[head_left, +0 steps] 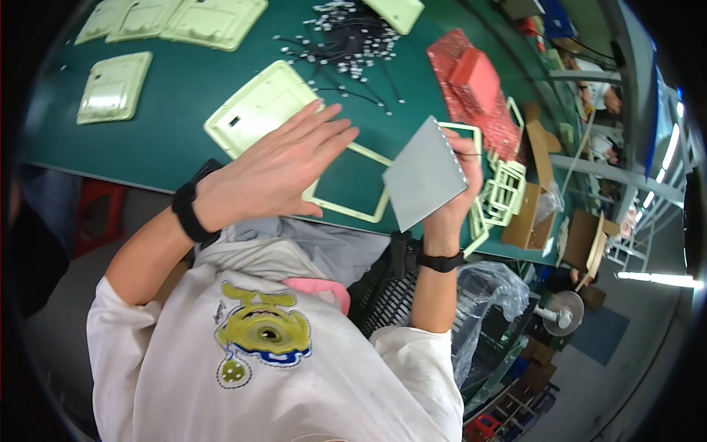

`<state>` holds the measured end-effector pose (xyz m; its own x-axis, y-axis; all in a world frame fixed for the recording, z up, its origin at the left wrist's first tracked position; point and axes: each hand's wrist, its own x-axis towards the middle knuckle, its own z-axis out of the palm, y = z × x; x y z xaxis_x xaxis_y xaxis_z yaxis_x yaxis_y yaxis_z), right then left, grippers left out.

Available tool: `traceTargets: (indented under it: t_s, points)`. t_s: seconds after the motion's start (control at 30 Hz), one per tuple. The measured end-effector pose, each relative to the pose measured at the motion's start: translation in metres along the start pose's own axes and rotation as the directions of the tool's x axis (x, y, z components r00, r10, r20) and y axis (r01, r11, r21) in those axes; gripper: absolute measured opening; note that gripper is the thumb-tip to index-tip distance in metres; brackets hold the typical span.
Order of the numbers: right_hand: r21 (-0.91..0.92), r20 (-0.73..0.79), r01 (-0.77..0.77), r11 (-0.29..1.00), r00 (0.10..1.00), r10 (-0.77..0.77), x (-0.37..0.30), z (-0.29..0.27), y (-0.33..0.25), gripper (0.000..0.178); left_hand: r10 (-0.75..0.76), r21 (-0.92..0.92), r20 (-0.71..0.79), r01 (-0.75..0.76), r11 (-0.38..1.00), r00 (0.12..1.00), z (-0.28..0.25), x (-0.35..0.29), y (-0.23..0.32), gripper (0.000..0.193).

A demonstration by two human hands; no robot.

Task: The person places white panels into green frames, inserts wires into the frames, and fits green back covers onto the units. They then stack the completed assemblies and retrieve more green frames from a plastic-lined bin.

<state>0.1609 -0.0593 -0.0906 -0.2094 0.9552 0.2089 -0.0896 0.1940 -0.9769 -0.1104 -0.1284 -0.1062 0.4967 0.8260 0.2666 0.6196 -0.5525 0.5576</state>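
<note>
Nearest, the left hand (pixel 283 166) lies flat and open, holding nothing, over the pale green frame (pixel 353 188). Just right of that frame, the right hand (pixel 460 184) grips a tilted grey panel (pixel 423 173) by its right edge.

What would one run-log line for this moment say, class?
left hand: flat, open on pale green frame | right hand: holds grey square panel | surface: green table

The left hand (pixel 283 166) lay flat and open, fingers stretched forward together, its forearm rising from the lower left. The right hand (pixel 455 184) was raised upright, its grip closed, fingers curled, wrist straight.
</note>
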Motion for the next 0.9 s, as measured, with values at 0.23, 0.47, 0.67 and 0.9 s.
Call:
traceTargets:
  t_s: [0.23,0.47,0.67,0.9]
  points:
    - [0.518,0.158,-0.267,0.813,0.964,0.216,-0.025,-0.037,0.027,0.057,-0.067,-0.269,-0.228,0.003,0.963,0.971,-0.002,0.027,0.045,0.085]
    - [0.526,0.011,-0.434,0.732,0.864,0.504,-0.035,0.025,-0.026,0.052,-0.152,-0.512,-0.311,-0.030,0.859,0.938,-0.002,0.056,0.062,0.062]
    - [0.691,0.085,-0.410,0.596,0.864,0.496,-0.046,0.029,-0.016,0.048,-0.206,-0.498,-0.269,0.047,0.866,0.941,-0.004,0.069,0.067,0.054]
    - [0.593,0.053,-0.487,0.641,0.818,0.573,-0.044,0.041,-0.020,0.048,-0.211,-0.412,-0.292,0.076,0.908,0.933,0.004,0.075,0.071,0.051]
